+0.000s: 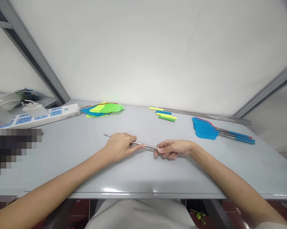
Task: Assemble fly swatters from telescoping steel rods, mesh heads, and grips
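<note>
A thin silver metal rod [151,146] runs between my two hands, just over the grey tabletop. My left hand [121,144] is closed over its middle from above, and the rod's left end sticks out past the knuckles. At its right end, my right hand [168,149] pinches the rod between thumb and fingers. Behind the hands lie several loose handle sleeves, among them a green sleeve [166,118], a yellow one and a blue one. Fly swatters with blue heads [205,128] and metal shafts lie to the right of my right hand.
Loose swatter heads [107,108] in green, yellow and blue are piled at the back left. Beside them a white power strip [50,115] holds plugs. Long metal rods [205,115] lie along the back wall. A blurred dark patch covers the left edge.
</note>
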The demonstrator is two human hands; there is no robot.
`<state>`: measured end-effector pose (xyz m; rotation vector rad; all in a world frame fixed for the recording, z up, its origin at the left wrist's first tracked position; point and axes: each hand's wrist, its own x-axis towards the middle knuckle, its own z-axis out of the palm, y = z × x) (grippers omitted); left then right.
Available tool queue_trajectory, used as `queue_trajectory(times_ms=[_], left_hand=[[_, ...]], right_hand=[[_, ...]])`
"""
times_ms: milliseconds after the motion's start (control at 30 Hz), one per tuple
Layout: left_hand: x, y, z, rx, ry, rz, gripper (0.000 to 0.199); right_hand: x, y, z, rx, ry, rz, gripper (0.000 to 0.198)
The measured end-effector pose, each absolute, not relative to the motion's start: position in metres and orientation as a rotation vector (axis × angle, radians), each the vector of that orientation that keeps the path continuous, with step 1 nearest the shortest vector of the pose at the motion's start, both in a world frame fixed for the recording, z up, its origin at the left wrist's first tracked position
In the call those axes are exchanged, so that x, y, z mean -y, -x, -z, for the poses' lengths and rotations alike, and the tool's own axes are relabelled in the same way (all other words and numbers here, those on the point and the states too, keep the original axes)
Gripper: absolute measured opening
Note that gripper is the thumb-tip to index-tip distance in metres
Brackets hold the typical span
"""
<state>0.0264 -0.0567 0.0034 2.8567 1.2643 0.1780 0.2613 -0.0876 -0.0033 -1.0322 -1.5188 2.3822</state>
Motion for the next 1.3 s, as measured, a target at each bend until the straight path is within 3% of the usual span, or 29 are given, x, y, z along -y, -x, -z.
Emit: queue_trajectory(times_ms=[433, 1300], left_hand=[[0.055, -0.025, 0.005, -1.078, -2.750, -0.133, 0.051], [0.060, -0.026, 0.013, -0.924, -2.710, -0.127, 0.045]], right_hand=[[0.090, -0.248, 0.015, 0.936, 0.860, -2.860, 0.023], [0.083, -0.250, 0.022, 0.599, 0.743, -3.072, 0.022]])
